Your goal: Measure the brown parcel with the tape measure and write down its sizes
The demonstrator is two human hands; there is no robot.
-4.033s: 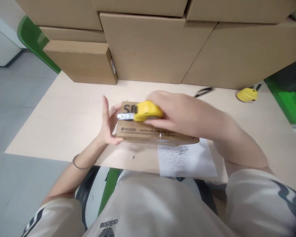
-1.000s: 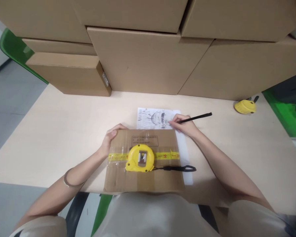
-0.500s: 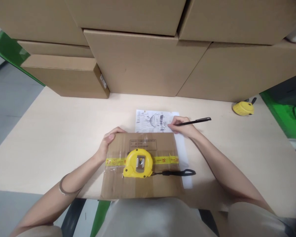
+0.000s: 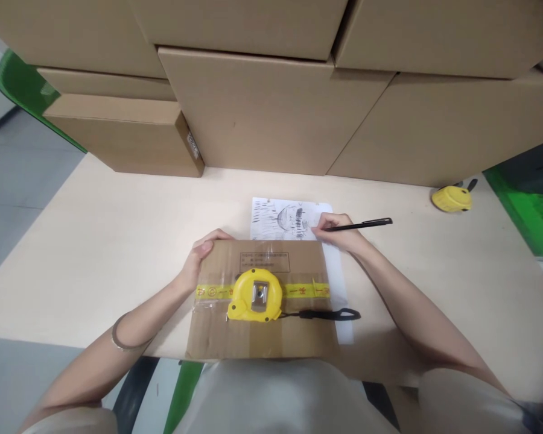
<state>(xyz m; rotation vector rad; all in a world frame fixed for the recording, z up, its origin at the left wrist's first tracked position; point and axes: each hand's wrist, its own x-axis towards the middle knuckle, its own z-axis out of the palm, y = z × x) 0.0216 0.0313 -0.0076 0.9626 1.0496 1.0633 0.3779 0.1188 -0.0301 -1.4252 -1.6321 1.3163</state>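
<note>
A flat cardboard box (image 4: 298, 331) with a yellow tape strip lies in front of me on the table (image 4: 108, 241). On its top rests a yellow tape measure (image 4: 254, 295), its black wrist strap (image 4: 328, 314) trailing right. My left hand (image 4: 203, 256) grips the box's far left corner, fingers curled over the edge. My right hand (image 4: 339, 232) pinches a black pen (image 4: 357, 225), tip on a sheet of paper (image 4: 271, 218) covered in scribbles, which lies partly under the box.
Large cardboard boxes (image 4: 262, 108) are stacked along the back of the table. A second yellow tape measure (image 4: 451, 198) sits at the far right. Green chair parts (image 4: 18, 84) show at left and green matting (image 4: 525, 205) at right.
Four seconds ago my right hand held the tape measure against the upright box. Now the box lies flat with the tape measure on it, and my right hand holds the pen on the paper.
</note>
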